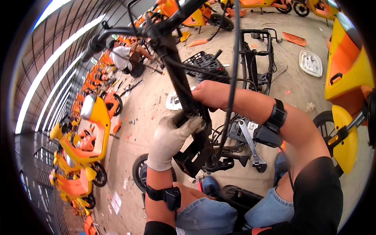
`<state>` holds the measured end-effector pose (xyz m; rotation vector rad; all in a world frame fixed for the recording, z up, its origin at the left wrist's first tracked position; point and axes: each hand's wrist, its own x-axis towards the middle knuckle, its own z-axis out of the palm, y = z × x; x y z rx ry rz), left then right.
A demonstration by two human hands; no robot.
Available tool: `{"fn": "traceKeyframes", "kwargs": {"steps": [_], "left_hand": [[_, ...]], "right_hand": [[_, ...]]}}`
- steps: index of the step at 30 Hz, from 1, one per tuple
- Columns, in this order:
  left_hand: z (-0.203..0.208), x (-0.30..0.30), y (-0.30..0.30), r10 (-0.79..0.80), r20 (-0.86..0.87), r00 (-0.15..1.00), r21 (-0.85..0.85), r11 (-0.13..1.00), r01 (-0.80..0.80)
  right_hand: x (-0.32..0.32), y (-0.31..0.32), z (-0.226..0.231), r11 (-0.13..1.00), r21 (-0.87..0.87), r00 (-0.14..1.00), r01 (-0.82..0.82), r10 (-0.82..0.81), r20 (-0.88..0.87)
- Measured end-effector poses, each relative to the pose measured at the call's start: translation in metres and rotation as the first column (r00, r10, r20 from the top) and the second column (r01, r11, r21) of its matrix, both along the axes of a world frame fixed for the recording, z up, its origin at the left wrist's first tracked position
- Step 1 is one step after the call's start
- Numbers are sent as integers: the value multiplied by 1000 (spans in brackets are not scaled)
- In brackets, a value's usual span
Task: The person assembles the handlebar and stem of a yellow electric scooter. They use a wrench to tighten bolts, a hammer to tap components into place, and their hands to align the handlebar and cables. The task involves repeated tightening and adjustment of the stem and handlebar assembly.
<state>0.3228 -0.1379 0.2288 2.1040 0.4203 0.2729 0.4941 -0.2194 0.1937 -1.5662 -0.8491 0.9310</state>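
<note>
In front of me stands a stripped black scooter frame, its steering column [173,74] slanting up to the handlebar [117,32]. My left hand [172,135], in a pale work glove, closes on the lower part of this column, with thumb and fingers pressed together at its side. My right hand [207,95] looks bare and is closed against the column's right side, a little higher up. Its fingertips are hidden, and I cannot make out what lies in them. A loose cable [234,74] hangs beside my right wrist. Below that forearm a large open-end wrench [250,141] rests on the frame parts.
Another bare black frame [256,58] and a black crate [207,66] lie ahead. Yellow and orange scooters [96,129] line the left, with another scooter [348,74] close at right. A white plastic cover [310,63] lies on the floor. Another person [123,56] crouches far left.
</note>
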Motion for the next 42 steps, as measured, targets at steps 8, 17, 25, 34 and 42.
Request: {"fn": "traceKeyframes", "kwargs": {"steps": [8, 17, 25, 34, 42], "left_hand": [[11, 1, -35, 126, -18, 992, 199, 973, -120], [-11, 6, -25, 96, 78, 992, 80, 992, -102], [-13, 5, -37, 188, 63, 980, 232, 952, -198], [-9, 7, -45, 267, 29, 963, 140, 953, -269], [-12, 6, -17, 253, 29, 967, 159, 954, -255]], "right_hand": [[6, -15, 15, 991, -66, 972, -117, 128, 199], [26, 7, 3, 942, 67, 926, -330, 337, -169], [11, -19, 16, 974, -102, 893, -203, 227, 389], [14, 16, -12, 973, 116, 980, -198, 193, 56], [14, 19, -4, 951, 140, 943, -276, 296, -152]]}}
